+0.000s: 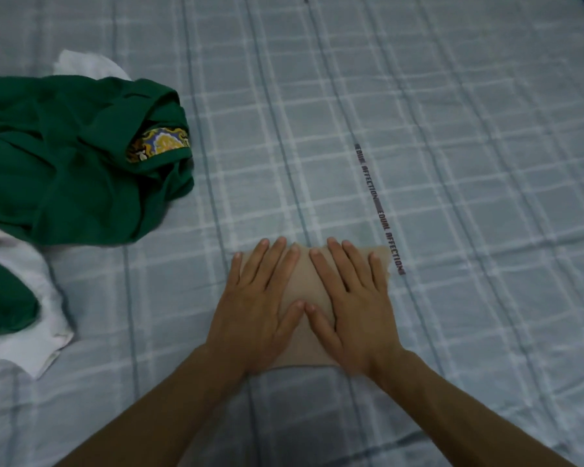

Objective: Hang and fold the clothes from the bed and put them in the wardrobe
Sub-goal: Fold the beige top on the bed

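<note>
your left hand (260,308) and right hand (354,308) lie flat side by side on a small beige cloth (304,281), fingers straight and a little spread, thumb tips almost meeting. they press it and grip nothing. this cloth lies on the checked blue bed (452,163), in its near middle part. toward the bed's left side a crumpled green garment (64,163) lies over a white garment (38,335), well apart from your hands. a printed strip (380,210) ends just beside the cloth's far right corner.
</note>
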### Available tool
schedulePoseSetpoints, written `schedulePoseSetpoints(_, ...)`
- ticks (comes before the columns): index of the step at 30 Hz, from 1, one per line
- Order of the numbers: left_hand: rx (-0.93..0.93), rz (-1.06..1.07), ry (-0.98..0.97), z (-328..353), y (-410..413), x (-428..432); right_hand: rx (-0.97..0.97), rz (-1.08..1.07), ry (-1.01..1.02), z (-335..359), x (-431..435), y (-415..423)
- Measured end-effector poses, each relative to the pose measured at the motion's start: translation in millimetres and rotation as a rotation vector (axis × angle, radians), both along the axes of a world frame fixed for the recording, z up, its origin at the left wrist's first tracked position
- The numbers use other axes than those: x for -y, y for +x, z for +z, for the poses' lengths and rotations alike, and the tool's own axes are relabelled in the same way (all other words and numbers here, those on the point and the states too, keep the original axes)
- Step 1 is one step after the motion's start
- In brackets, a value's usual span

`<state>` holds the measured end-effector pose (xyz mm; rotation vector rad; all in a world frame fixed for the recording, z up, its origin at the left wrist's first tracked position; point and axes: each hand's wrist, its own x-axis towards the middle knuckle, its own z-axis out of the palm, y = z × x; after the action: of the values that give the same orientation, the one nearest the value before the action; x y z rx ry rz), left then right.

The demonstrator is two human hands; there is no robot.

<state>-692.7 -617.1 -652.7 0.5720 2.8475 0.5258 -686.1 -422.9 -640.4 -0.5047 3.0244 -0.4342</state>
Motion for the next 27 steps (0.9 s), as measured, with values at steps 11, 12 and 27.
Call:
schedulePoseSetpoints(11, -0.072, -0.22, 0.018, 23, 38, 4, 0.024, 0.148, 0.027, 17, -13, 32)
schedulePoseSetpoints(12, -0.045, -0.254, 0.02, 22, 42, 5, 0.051, 0.164, 0.055, 18, -16, 35)
schedulePoseSetpoints(27, -0.191, -0.11, -0.23, 36, 38, -20, -0.065, 0.034, 0.18, 17, 6, 40)
